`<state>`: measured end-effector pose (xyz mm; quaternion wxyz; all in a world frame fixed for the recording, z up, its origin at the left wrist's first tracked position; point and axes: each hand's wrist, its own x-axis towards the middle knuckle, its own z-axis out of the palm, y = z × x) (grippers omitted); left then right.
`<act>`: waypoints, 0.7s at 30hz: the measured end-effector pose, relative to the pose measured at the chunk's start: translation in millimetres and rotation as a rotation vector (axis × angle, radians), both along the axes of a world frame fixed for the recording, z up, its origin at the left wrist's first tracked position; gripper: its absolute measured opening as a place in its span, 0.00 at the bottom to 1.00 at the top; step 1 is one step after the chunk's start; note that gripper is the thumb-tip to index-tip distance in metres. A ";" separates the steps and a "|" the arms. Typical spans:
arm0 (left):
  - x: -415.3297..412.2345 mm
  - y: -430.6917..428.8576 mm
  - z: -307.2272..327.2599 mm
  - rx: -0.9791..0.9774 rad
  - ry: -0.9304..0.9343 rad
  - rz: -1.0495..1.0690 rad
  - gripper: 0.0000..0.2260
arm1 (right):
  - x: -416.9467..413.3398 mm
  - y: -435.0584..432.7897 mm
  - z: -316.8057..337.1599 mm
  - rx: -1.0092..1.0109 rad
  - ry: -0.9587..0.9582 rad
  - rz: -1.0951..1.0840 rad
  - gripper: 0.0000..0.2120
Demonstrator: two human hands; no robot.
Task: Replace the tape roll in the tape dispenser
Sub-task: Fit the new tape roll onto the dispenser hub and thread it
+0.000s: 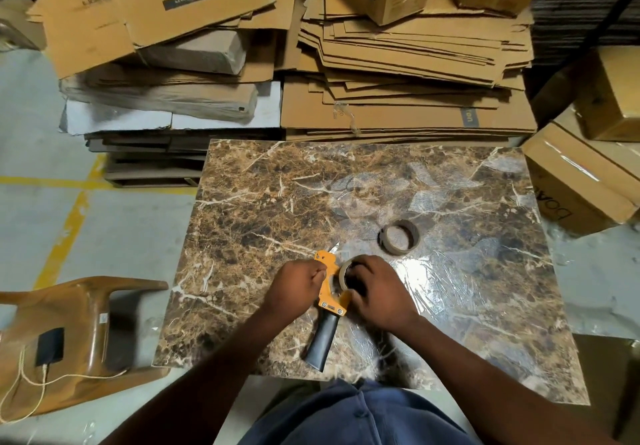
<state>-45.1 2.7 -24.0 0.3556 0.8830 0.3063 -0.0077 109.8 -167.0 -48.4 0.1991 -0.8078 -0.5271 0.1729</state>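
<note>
An orange tape dispenser (327, 301) with a black handle (322, 344) lies on the brown marble-pattern slab (277, 202), handle pointing toward me. My left hand (296, 289) is closed on the dispenser's orange frame from the left. My right hand (375, 294) grips a tape roll (346, 273) that sits at the dispenser's hub, fingers wrapped over and into its core. A bare brown cardboard core (399, 237) lies flat on the slab, apart from the hands, up and to the right.
Stacks of flattened cardboard (398, 74) stand behind the slab, and closed boxes (575, 181) sit at the right. A brown plastic stool (86, 334) with a black device and cord lies to the left. Shiny clear film (450, 278) covers the slab's right part.
</note>
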 end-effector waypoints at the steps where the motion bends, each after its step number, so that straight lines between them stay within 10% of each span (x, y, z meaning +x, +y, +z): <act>1: 6.2 -2.7 3.5 -0.001 0.006 -0.012 0.10 | 2.7 0.3 0.4 0.013 0.048 -0.111 0.17; 6: 48.6 -14.7 10.9 -0.060 0.136 -0.073 0.20 | 9.2 11.7 6.1 -0.158 0.425 -0.666 0.22; 21: 98.5 -19.6 -4.2 -0.009 0.446 -0.382 0.21 | 24.4 1.2 9.5 -0.226 0.583 -0.527 0.19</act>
